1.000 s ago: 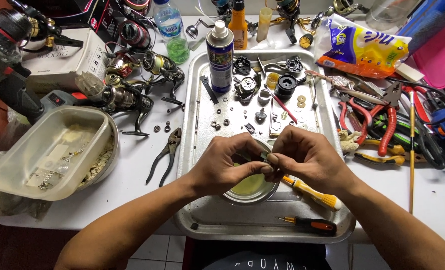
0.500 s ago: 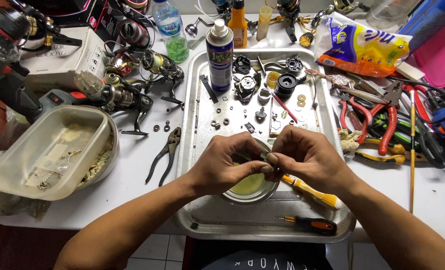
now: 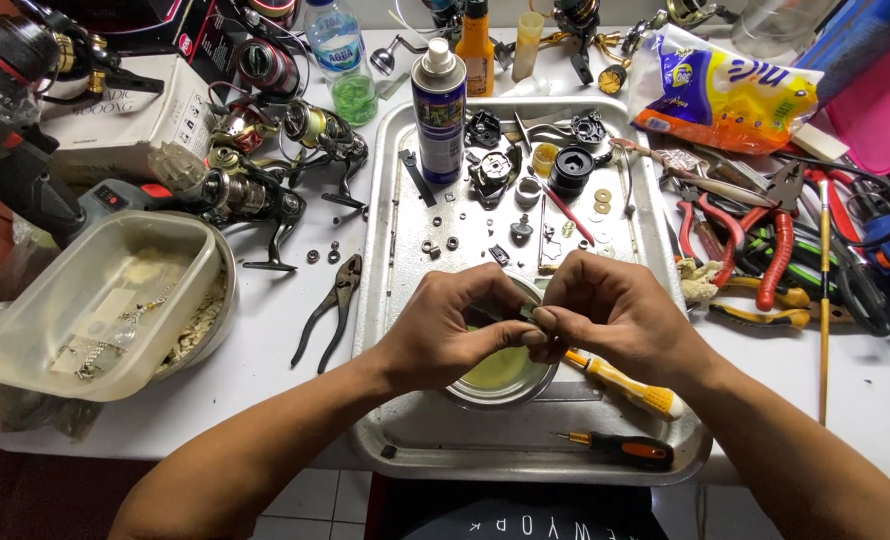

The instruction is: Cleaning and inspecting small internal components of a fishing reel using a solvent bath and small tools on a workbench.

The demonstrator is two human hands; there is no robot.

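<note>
— What's nearest?
— An orange-and-black screwdriver (image 3: 620,449) at the tray's (image 3: 405,455) front edge.
— And my hands?
— My left hand (image 3: 448,330) and right hand (image 3: 605,312) meet fingertip to fingertip over a tin (image 3: 500,375) of yellowish stuff — both pinch one small part (image 3: 518,312), too small to make out.
— Beyond?
— Loose bits, then a spray can (image 3: 439,108).

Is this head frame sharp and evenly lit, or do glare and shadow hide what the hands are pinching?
Head view: sharp and evenly lit; soft glare on the metal tray. The left hand and right hand shade the small bowl beneath. The pinched part is mostly hidden by fingers, not blur. Edges bow slightly.
</note>
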